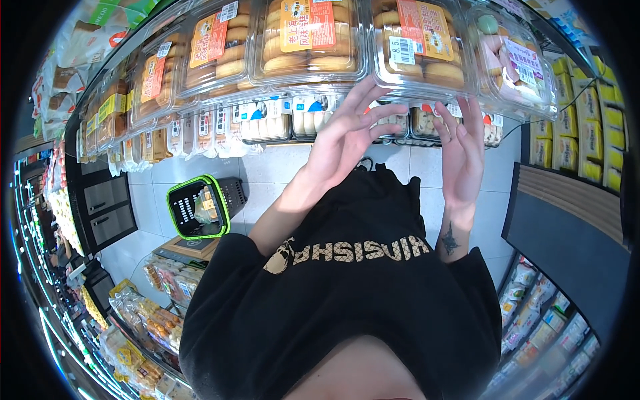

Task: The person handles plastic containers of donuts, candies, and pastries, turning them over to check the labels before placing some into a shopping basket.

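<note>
A clear plastic clamshell box of round golden cakes (442,75) stands at the front edge of the upper display, just ahead of me. It bears an orange label and a white price sticker. My left hand (345,130) reaches to its lower left corner, fingers spread and tips at the plastic edge. At the lower right corner is my right hand (462,150), its fingers apart and pointing up along the edge. Neither hand visibly closes around the box. Left of it sits a similar cake box (310,65); to the right is a box of pastel-coloured sweets (515,75).
Packs of white round buns (262,125) line a lower shelf beneath the boxes. A black shopping basket with a green rim (227,200) is on the tiled floor (270,165) at left, holding a packaged item. Yellow packs (565,125) fill the right-hand shelf. Bagged breads (150,315) are behind left.
</note>
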Demonstrator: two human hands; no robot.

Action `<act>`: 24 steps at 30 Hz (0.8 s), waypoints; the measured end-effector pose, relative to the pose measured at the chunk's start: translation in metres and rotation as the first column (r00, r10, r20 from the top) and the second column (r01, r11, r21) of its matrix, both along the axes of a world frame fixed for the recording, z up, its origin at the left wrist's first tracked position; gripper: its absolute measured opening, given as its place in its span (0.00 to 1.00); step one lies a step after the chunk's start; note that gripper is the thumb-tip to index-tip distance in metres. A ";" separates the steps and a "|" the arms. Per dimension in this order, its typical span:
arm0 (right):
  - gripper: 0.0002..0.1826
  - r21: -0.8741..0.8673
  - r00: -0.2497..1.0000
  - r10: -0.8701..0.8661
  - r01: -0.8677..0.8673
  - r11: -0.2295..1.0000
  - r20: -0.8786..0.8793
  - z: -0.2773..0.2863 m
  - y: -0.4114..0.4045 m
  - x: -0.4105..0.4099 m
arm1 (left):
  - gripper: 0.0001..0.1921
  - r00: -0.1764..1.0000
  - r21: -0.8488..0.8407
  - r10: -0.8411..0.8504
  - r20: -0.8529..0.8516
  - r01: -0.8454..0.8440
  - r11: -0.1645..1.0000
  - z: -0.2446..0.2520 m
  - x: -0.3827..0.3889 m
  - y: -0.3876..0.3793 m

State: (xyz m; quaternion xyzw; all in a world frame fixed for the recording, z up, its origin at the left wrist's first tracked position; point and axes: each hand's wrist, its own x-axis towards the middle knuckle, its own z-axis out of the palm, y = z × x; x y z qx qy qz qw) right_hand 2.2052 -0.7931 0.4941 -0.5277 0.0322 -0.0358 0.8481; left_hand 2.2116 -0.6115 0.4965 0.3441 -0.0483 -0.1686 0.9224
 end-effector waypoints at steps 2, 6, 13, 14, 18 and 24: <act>0.31 -0.006 1.000 0.005 -0.005 1.000 -0.001 -0.004 -0.002 0.004 | 0.36 1.000 -0.051 0.011 -0.022 -0.012 0.999 -0.004 0.001 -0.002; 0.30 0.010 1.000 0.001 -0.001 1.000 0.003 -0.005 -0.007 0.004 | 0.35 0.999 -0.124 0.000 -0.041 -0.005 0.992 -0.007 0.003 -0.001; 0.28 0.002 1.000 0.025 -0.025 1.000 -0.018 -0.007 -0.008 -0.001 | 0.32 0.999 -0.111 0.000 -0.036 -0.004 0.994 -0.013 -0.001 0.002; 0.28 0.004 0.999 0.037 -0.037 0.999 -0.022 -0.009 -0.008 -0.003 | 0.30 0.999 -0.101 0.002 -0.049 -0.007 0.995 -0.013 -0.001 0.003; 0.24 -0.081 0.967 0.215 -0.227 0.971 -0.138 -0.030 -0.014 -0.016 | 0.20 0.992 0.080 0.020 -0.123 -0.010 0.997 -0.038 -0.008 0.014; 0.19 -0.446 0.781 0.456 -0.620 0.645 -0.427 -0.132 0.009 -0.045 | 0.13 0.955 0.630 0.212 -0.209 -0.035 0.776 -0.157 -0.069 0.065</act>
